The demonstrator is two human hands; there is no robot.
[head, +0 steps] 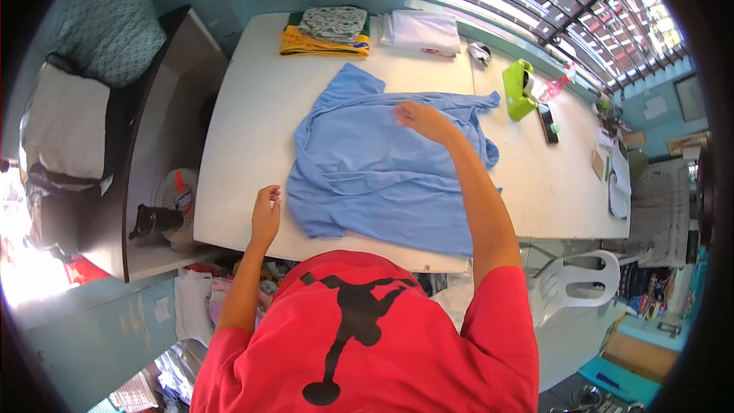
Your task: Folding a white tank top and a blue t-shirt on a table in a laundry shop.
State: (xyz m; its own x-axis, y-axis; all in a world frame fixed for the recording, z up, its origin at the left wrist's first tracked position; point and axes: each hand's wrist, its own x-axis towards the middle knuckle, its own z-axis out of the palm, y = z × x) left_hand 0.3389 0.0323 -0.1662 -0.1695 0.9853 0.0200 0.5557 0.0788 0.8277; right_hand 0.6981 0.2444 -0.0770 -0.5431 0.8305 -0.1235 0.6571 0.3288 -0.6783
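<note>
A light blue short-sleeved shirt (378, 137) lies spread on the white table (246, 103), with rumpled folds running across its middle. Over its upper right part is my right hand (424, 120), palm down, its fingertips slightly blurred. Whether they press on the cloth I cannot tell. My left hand (268, 206) is off to the left of the shirt, above the table's near edge, with fingers loosely bent and nothing in them. One sleeve points up and away at the top left. At the right side the cloth is bunched.
Folded yellow and patterned clothes (330, 34) and folded white cloth (424, 31) sit along the far edge. To the right are a green tape dispenser (519, 92), a pink spray bottle (556, 86) and papers (618, 178). A dark-edged shelf (166, 109) borders the left; a white plastic chair (579, 284) stands right.
</note>
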